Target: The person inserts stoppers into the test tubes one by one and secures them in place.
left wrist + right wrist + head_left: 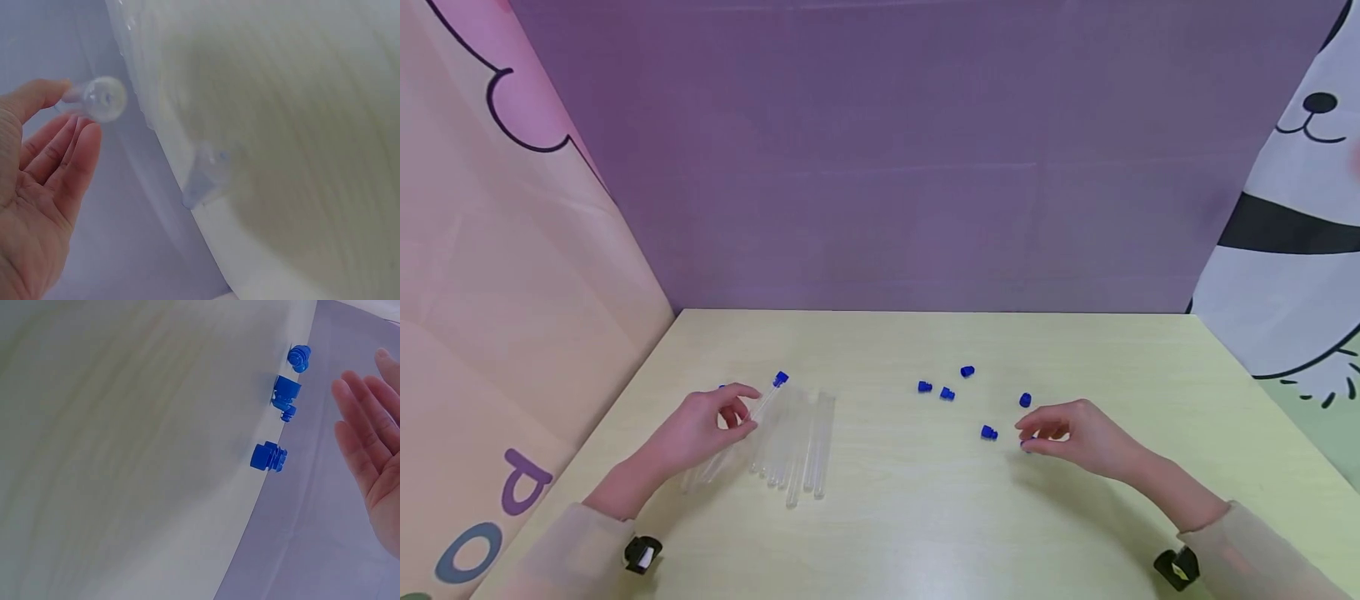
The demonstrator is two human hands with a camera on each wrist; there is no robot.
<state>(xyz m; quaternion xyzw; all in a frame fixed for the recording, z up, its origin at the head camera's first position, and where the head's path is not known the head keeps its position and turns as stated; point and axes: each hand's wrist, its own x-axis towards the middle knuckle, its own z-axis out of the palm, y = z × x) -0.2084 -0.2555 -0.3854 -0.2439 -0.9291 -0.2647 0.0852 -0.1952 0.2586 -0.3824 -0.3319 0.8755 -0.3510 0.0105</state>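
My left hand (711, 425) pinches a clear test tube (764, 403) between thumb and fingers. A blue cap (781, 378) sits in the tube's upper end, which tilts up to the right. In the left wrist view the rounded bottom of the tube (105, 99) points at the camera. On the right, my right hand (1086, 437) hovers low over the table, thumb and fingers apart. A blue stopper cap (1027, 447) shows partly behind its fingertips, and another loose cap (988, 432) lies just left of them. The right wrist view shows blue caps (269, 456) beside the open palm.
Several uncapped clear tubes (823, 446) lie side by side right of the left hand. More tubes (711, 471) lie under that hand, a bit of blue (722, 386) showing behind it. Further loose caps (947, 394) are scattered across the table (895, 533), right of centre.
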